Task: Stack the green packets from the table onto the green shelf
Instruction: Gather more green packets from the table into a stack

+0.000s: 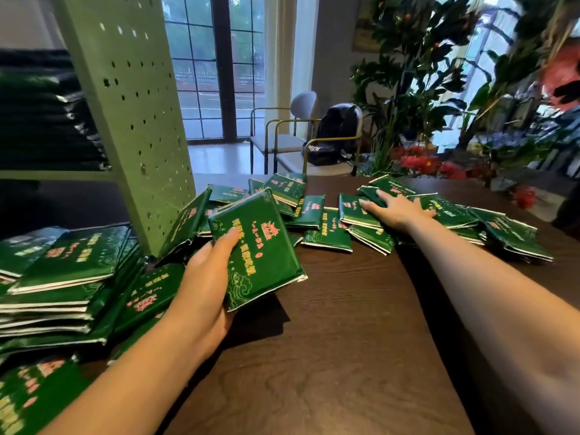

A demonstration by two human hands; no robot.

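While the left hand (pixel 204 277) grips one green packet (pixel 257 246), thumb on top, long axis pointing away, the green shelf (pixel 131 120) stands just to its left; the right hand (pixel 395 208), farther off, lays straight fingers on loose packets (pixel 329 230) across the table (pixel 345 340)

dim window light, blurred warped edges

We are showing our left hand (pixel 204 293) and right hand (pixel 398 210) bare, and our left forearm (pixel 125 381) and right forearm (pixel 502 293) are showing bare as well.
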